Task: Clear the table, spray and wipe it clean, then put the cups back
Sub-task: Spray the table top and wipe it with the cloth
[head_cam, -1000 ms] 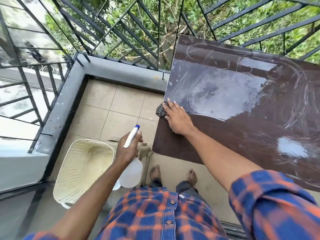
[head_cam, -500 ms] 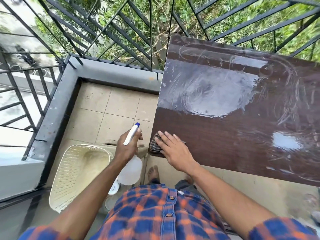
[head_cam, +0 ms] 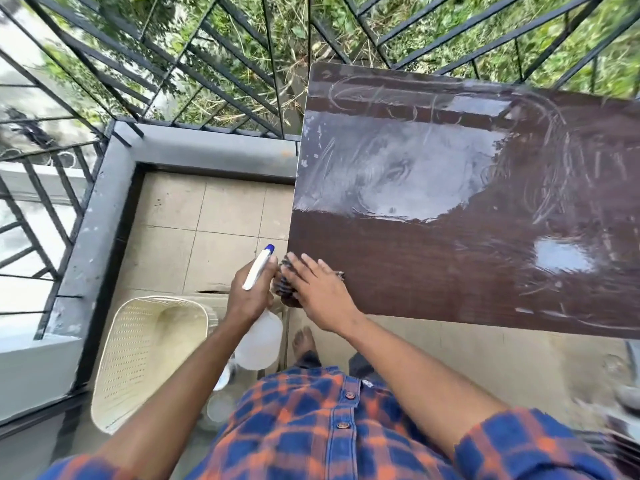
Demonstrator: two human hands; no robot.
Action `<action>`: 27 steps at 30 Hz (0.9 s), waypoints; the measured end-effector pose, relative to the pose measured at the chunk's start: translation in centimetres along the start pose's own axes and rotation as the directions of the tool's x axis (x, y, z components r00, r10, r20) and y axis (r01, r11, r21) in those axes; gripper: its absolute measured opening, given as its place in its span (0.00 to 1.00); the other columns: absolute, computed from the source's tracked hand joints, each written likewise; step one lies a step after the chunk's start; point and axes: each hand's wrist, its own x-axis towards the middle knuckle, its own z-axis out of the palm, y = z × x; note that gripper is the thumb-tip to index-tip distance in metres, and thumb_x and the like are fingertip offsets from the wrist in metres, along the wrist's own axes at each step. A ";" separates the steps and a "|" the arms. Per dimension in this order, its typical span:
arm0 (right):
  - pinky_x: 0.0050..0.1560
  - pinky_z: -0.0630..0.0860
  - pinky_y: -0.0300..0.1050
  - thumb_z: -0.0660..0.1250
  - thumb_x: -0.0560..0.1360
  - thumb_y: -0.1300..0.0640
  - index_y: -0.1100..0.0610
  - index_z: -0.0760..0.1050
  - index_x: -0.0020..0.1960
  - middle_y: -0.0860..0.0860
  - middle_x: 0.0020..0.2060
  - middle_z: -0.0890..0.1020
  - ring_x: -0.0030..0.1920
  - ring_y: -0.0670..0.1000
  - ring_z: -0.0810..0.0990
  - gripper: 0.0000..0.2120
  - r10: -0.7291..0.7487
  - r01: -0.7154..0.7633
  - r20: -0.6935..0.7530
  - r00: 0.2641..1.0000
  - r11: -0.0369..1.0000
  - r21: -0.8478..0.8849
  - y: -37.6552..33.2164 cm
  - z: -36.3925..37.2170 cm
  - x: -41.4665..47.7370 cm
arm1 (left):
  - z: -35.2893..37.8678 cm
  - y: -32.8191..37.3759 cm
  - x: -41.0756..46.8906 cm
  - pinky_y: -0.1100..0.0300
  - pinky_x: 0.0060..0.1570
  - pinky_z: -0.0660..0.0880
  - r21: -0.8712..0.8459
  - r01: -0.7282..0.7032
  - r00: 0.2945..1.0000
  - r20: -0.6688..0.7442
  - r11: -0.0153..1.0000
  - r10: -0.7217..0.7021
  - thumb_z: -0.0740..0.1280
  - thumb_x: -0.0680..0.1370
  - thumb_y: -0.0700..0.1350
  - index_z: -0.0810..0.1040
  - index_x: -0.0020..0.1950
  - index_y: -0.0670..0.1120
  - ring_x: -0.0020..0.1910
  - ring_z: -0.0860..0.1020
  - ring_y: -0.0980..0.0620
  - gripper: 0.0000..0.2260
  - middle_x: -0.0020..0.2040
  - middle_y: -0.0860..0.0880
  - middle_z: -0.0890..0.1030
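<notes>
No legible text, label, brand, number or sign found in the head view. The spray bottle (head_cam: 258, 336) shows a plain translucent body and a white nozzle with a blue tip; no printing can be made out on it. The table (head_cam: 467, 258) carries only wet streaks and reflections, not writing. The cream basket (head_cam: 138, 358) and the plaid shirt (head_cam: 311, 427) bear no readable marking.

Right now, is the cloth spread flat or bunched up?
Bunched up. The cloth sits crumpled at the table corner under the right hand, showing folds; most is hidden.
</notes>
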 end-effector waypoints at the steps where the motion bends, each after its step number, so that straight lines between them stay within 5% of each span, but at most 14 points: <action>1: 0.76 0.61 0.56 0.62 0.81 0.54 0.51 0.62 0.79 0.51 0.80 0.60 0.78 0.56 0.62 0.27 -0.031 0.031 -0.013 0.999 1.000 -0.005 0.3 0.6 -1.7 | 0.3 -0.1 -0.1 0.60 0.28 0.71 0.005 -0.003 1.000 0.010 1.000 0.002 0.66 0.83 0.54 0.80 0.46 0.40 0.25 0.73 0.49 0.17 0.41 0.37 0.82; 4: 0.76 0.62 0.55 0.62 0.82 0.51 0.50 0.63 0.79 0.51 0.80 0.60 0.78 0.55 0.63 0.27 0.061 -0.061 -0.070 0.996 0.998 -0.002 3.5 0.8 -6.2 | 1.2 -0.1 -0.2 0.60 0.29 0.72 0.019 0.008 0.999 0.037 1.000 -0.009 0.67 0.82 0.56 0.81 0.43 0.46 0.23 0.74 0.54 0.16 0.42 0.44 0.85; 8: 0.78 0.58 0.54 0.62 0.82 0.52 0.52 0.62 0.80 0.53 0.81 0.58 0.79 0.57 0.59 0.27 0.419 -0.413 -0.178 0.890 0.908 0.073 10.9 -0.8 -11.3 | 2.5 0.5 -0.3 0.61 0.24 0.71 -0.004 0.031 0.998 0.053 1.000 -0.031 0.67 0.78 0.61 0.82 0.42 0.48 0.22 0.73 0.52 0.17 0.39 0.49 0.85; 14: 0.79 0.54 0.53 0.63 0.82 0.55 0.58 0.63 0.79 0.59 0.80 0.57 0.79 0.62 0.57 0.27 0.908 -0.799 -0.230 0.350 0.417 0.434 17.2 -2.9 -14.5 | 4.5 1.4 -0.9 0.59 0.24 0.71 -0.043 0.010 0.998 0.056 0.999 -0.007 0.67 0.78 0.61 0.81 0.45 0.46 0.21 0.72 0.51 0.18 0.41 0.47 0.85; 16: 0.78 0.53 0.54 0.63 0.82 0.55 0.58 0.61 0.80 0.59 0.81 0.56 0.79 0.61 0.56 0.28 0.946 -0.829 -0.201 0.255 0.321 0.458 15.5 -3.2 -12.3 | 5.0 1.5 -1.2 0.60 0.23 0.70 -0.054 0.009 0.999 0.047 0.998 -0.007 0.67 0.79 0.58 0.81 0.46 0.44 0.22 0.72 0.52 0.18 0.41 0.47 0.84; 18: 0.78 0.52 0.55 0.63 0.82 0.54 0.57 0.60 0.80 0.58 0.81 0.54 0.80 0.60 0.55 0.29 0.910 -0.809 -0.217 0.353 0.413 0.418 12.6 -3.1 -9.7 | 5.7 1.6 -1.4 0.60 0.23 0.70 -0.073 0.020 0.999 0.026 0.997 -0.018 0.68 0.81 0.56 0.81 0.47 0.42 0.22 0.72 0.53 0.17 0.42 0.47 0.83; 22: 0.79 0.54 0.57 0.63 0.80 0.53 0.55 0.59 0.80 0.56 0.81 0.54 0.80 0.58 0.54 0.30 0.447 -0.416 -0.164 0.879 0.889 0.192 6.6 -1.1 -6.4 | 6.9 1.7 -1.9 0.61 0.22 0.70 -0.073 0.029 1.000 -0.005 0.997 -0.029 0.67 0.83 0.52 0.81 0.48 0.41 0.21 0.72 0.53 0.14 0.41 0.45 0.83; 24: 0.78 0.58 0.57 0.64 0.80 0.54 0.54 0.61 0.80 0.55 0.81 0.56 0.80 0.58 0.57 0.30 0.216 -0.203 -0.114 0.970 0.972 0.121 5.6 -0.2 -6.2 | 7.3 1.9 -2.2 0.61 0.21 0.70 -0.061 0.002 1.000 -0.015 0.998 -0.003 0.67 0.83 0.51 0.81 0.46 0.40 0.21 0.72 0.52 0.15 0.40 0.44 0.82; 27: 0.75 0.63 0.55 0.64 0.80 0.49 0.50 0.62 0.79 0.52 0.80 0.60 0.76 0.57 0.64 0.29 0.136 -0.135 -0.139 0.981 0.991 0.015 7.1 0.2 -7.6 | 7.8 2.0 -2.6 0.60 0.22 0.71 -0.018 -0.030 0.999 -0.024 0.999 0.030 0.66 0.83 0.52 0.81 0.47 0.40 0.22 0.74 0.52 0.16 0.41 0.43 0.83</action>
